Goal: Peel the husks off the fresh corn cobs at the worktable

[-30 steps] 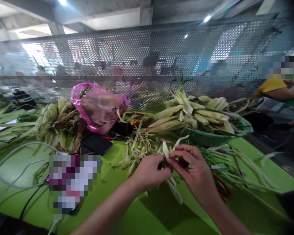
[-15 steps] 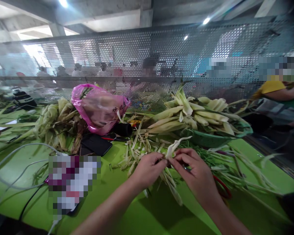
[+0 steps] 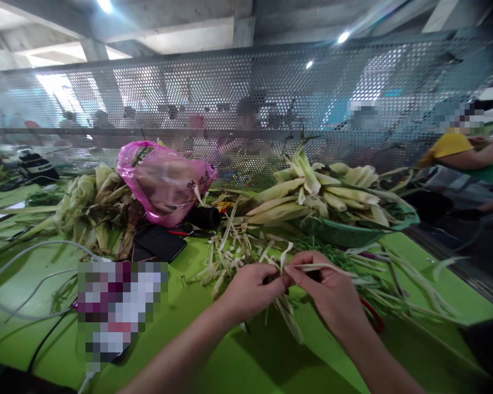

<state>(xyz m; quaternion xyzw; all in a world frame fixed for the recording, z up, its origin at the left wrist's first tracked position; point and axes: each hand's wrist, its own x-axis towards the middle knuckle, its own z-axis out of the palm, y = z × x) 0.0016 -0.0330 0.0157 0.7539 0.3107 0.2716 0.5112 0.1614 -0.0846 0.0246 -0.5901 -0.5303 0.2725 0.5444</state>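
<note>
Near the front middle of the table, my left hand (image 3: 252, 287) pinches a pale corn husk strip (image 3: 286, 254) between thumb and fingers. My right hand (image 3: 326, 282) touches it from the other side and grips the same husk, with a long end (image 3: 326, 267) lying across its fingers to the right. More husk strips (image 3: 291, 320) hang below my fingers; whether they join the held piece is hidden. Behind my hands lies a heap of short husk scraps (image 3: 238, 246). Beside my right wrist a red loop handle (image 3: 373, 316) shows in part.
A green basket (image 3: 353, 232) of corn husks (image 3: 308, 186) stands back right. A pink plastic bag (image 3: 164, 183), a black phone (image 3: 162, 243) and dry husks (image 3: 88, 202) lie left. White cables (image 3: 28, 247) cross the table's left. Behind rises a perforated metal screen (image 3: 213, 98); a person in yellow (image 3: 454, 146) is far right.
The husk's upper end, which pointed up and right, now shows a short curl, and a long strip lies rightward over my right hand. My hands have drawn closer together.
</note>
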